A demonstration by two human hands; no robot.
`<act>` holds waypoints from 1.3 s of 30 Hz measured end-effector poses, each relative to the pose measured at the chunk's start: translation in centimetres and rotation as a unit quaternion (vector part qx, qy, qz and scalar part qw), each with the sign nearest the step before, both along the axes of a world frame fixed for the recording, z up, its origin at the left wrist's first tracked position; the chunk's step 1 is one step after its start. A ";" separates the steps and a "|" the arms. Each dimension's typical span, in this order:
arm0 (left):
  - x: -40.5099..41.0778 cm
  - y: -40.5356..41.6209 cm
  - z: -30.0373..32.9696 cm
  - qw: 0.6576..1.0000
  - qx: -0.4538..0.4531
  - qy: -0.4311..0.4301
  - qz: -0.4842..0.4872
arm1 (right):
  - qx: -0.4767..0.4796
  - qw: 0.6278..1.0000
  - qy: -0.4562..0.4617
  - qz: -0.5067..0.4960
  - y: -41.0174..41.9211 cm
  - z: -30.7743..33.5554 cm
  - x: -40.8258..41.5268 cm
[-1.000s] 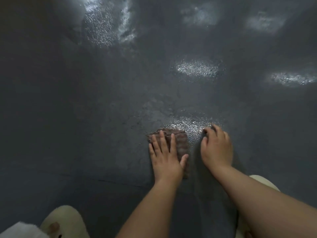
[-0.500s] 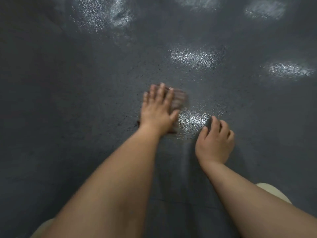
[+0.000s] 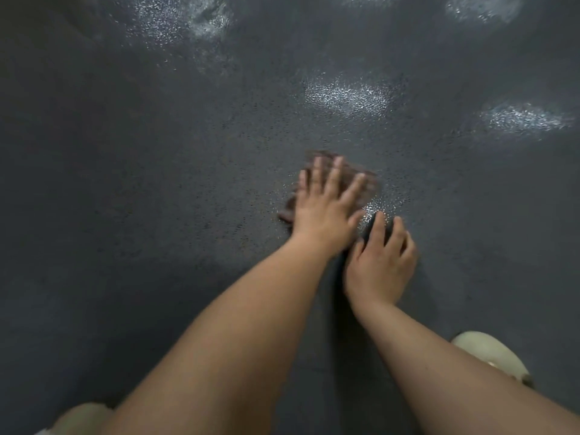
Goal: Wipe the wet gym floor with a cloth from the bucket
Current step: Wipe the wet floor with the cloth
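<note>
Two hands: left hand [image 3: 323, 211] presses flat on brown cloth [image 3: 364, 183]; right hand [image 3: 381, 262] rests on speckled floor [image 3: 157, 183].

wet dark floor [image 3: 157, 215] (cloth [image 3: 364, 180] on it)

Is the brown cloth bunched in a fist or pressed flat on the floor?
Pressed flat: the left hand lies with fingers straight on the brown cloth, on the dark grey floor.

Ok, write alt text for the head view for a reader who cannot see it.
Seen from above, a person's left hand presses a brown cloth flat against a dark grey speckled floor, fingers spread. The right hand rests on the floor just beside it, fingers bent. Shiny wet patches glint farther ahead, and a pale slipper shows at lower right.
</note>
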State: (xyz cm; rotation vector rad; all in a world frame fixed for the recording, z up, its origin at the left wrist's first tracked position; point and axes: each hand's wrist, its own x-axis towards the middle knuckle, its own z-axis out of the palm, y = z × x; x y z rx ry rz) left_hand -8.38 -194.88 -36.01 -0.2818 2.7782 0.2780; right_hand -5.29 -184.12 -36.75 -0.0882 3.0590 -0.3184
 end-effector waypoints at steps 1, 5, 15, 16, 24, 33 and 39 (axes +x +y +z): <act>-0.8 0.4 -0.1 0.999 0.000 0.000 -0.040 | 0.007 1.000 0.002 0.003 0.0 -0.3 -0.1; -2.2 -2.2 -0.5 0.996 -0.022 0.000 -0.088 | 0.013 1.000 -0.005 -0.014 -0.4 -0.6 0.1; 4.3 -16.3 0.0 0.971 -0.028 -0.013 0.238 | 0.050 0.974 -0.079 0.204 -6.5 1.4 0.9; 6.0 -17.7 0.0 0.961 -0.034 -0.015 0.274 | 0.060 0.965 -0.108 0.231 -7.6 1.6 0.8; 11.4 -18.1 -0.4 0.913 -0.075 -0.010 0.400 | 0.117 0.915 -0.108 0.371 -15.2 2.8 -0.6; 7.7 -22.7 -0.1 0.960 -0.030 -0.016 0.279 | 0.083 0.911 -0.090 0.395 -19.3 2.4 2.2; 12.3 -27.4 -0.3 0.911 -0.035 -0.010 0.410 | 0.123 0.897 -0.101 0.412 -20.1 2.2 3.3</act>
